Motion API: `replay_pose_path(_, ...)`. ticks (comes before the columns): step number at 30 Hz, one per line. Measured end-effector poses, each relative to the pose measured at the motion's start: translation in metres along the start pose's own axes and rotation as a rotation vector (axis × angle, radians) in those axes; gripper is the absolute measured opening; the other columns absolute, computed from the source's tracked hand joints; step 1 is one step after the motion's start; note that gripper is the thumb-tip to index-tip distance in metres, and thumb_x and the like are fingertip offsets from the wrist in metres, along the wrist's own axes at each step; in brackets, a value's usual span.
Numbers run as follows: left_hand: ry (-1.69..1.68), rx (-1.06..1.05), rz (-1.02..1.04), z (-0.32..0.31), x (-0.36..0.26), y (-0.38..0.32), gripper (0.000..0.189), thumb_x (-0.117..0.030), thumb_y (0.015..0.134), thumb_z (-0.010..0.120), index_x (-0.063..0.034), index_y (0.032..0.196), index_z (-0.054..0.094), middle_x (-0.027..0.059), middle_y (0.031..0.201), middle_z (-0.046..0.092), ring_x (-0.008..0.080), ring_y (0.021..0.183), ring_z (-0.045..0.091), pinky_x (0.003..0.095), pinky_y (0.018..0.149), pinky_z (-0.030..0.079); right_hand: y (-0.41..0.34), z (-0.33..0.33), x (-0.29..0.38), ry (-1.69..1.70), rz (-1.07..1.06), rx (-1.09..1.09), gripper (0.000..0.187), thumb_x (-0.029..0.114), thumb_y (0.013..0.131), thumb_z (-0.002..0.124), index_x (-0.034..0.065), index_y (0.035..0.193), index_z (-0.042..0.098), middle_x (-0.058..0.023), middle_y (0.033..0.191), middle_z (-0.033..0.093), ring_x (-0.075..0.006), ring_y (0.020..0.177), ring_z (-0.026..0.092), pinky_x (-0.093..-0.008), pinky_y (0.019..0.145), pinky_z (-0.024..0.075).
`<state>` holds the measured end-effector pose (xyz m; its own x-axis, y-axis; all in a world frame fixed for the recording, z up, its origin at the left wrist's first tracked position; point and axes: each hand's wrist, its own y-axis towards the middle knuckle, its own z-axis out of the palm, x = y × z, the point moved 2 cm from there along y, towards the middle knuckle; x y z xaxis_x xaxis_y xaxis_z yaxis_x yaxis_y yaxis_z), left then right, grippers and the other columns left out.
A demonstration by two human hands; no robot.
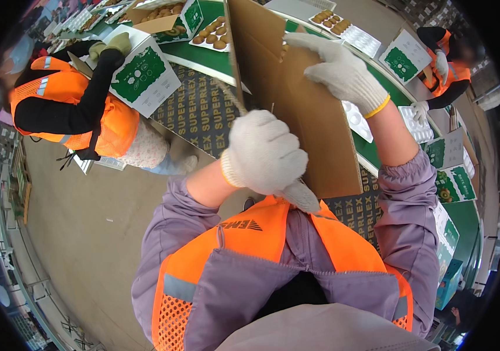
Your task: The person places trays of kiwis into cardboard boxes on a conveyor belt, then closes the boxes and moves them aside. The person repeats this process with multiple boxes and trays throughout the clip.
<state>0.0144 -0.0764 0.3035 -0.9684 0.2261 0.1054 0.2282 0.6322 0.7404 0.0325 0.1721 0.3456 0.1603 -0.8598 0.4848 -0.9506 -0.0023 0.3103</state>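
In front of me a brown cardboard box [316, 131] stands tilted, its plain brown panels spread apart. My left hand [267, 153], in a white knit glove with a yellow cuff, is closed around the lower left part of this cardboard. Its thumb points down toward my vest. My right hand [342, 72], gloved the same way, lies against the far right edge of the cardboard with thumb and forefinger spread. Some of its fingers are hidden. Beneath the box a dark board [197, 114] bears repeated yellow lettering.
A green conveyor belt [215, 57] curves behind, carrying a white tray of kiwifruit [212, 37] and an open fruit carton [166, 19]. At left a person in an orange vest [74, 101] holds a white-and-green carton [144, 70]. Another person [447, 66] works at far right beside a carton [405, 57].
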Motion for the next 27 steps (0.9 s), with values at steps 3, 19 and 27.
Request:
replay_pose_path(3,0.175,-0.03,-0.123,-0.026,0.005,0.009,0.04,-0.056,0.074,0.071,-0.0155,0.077,0.069,0.001,0.073,0.063,0.0269,0.068,0.064,0.0412,0.064,0.047,-0.031,-0.042,-0.044,-0.091,0.314,0.019,0.038,0.016,0.092,0.062,0.0021,0.125,0.075,-0.0164,0.139,0.068,-0.0279,0.121,0.067,-0.0352,0.103,0.0503)
replay_pose_path(19,-0.258,0.061,0.156,0.081,0.094,0.061,0.039,-0.029,0.08,0.082,-0.0108,0.055,0.06,0.0078,0.057,0.057,0.0302,0.056,0.056,0.0414,0.06,0.043,-0.162,-0.053,0.043,-0.531,0.103,-0.071,0.042,0.046,0.096,0.067,0.0088,0.077,0.069,-0.0138,0.074,0.064,-0.0381,0.072,0.066,-0.0466,0.066,0.0517)
replay_pose_path(27,-0.38,0.564,0.171,0.156,0.049,0.071,0.051,-0.038,0.086,0.076,-0.0026,0.122,0.065,0.0183,0.129,0.066,0.036,0.118,0.062,0.0489,0.105,0.048,-0.18,-0.119,0.007,-0.457,0.201,-0.612,0.055,0.019,0.093,0.076,0.0052,0.145,0.061,-0.0208,0.128,0.073,-0.0345,0.114,0.075,-0.0403,0.097,0.0584)
